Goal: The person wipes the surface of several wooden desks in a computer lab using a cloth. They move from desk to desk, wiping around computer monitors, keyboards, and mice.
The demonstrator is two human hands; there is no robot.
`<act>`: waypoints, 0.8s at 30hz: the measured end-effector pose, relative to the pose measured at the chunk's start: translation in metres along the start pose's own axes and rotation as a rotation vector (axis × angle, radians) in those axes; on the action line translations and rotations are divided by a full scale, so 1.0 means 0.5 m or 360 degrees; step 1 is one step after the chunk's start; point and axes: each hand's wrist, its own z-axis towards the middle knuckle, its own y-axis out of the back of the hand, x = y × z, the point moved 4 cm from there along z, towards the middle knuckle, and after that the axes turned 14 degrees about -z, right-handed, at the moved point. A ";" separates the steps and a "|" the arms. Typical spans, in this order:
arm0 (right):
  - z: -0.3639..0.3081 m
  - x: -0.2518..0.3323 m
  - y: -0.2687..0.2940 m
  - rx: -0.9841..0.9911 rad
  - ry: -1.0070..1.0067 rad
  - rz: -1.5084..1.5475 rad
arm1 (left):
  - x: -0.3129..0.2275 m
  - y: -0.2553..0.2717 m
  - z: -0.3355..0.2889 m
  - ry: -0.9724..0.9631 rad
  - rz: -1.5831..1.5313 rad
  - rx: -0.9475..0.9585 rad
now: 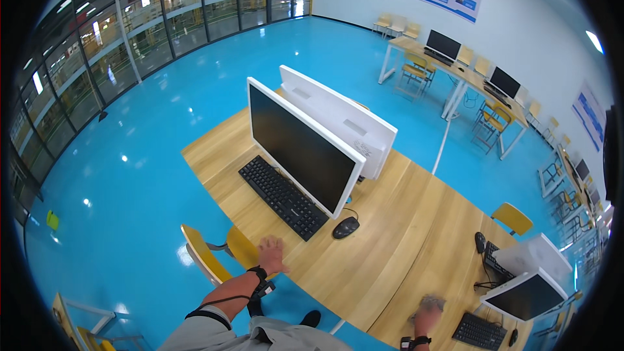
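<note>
My left hand (272, 255) rests on the near edge of the wooden table (377, 253), fingers spread, holding nothing. It is close to a yellow chair (242, 247) and below a black keyboard (283, 196). Farther right, my right hand (427, 320) presses a crumpled grey cloth (431, 301) against the tabletop; its fingers partly cover the cloth. A second black keyboard (480, 331) lies just right of that hand. Between the hands and farther back sits a black mouse (346, 227).
A white-framed monitor (302, 146) stands behind the first keyboard, back to back with another monitor (338, 117). At the table's right end are a smaller-looking monitor (528, 294), cables and another mouse (480, 242). A yellow chair (512, 218) stands beyond the far edge.
</note>
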 end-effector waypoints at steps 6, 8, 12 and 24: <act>-0.126 0.197 0.108 0.0040 0.0538 0.0248 | -0.008 0.000 0.015 0.0008 -0.0023 0.0110; -0.145 0.287 0.165 0.0129 0.0688 0.0375 | 0.008 -0.001 0.013 0.0044 0.0005 0.0115; -0.170 0.409 0.186 0.0289 0.0898 0.0377 | 0.009 0.006 0.011 0.0071 0.0069 0.0170; -0.151 0.594 0.125 0.0366 0.1198 0.0564 | 0.040 -0.009 0.030 -0.0086 0.0254 0.0168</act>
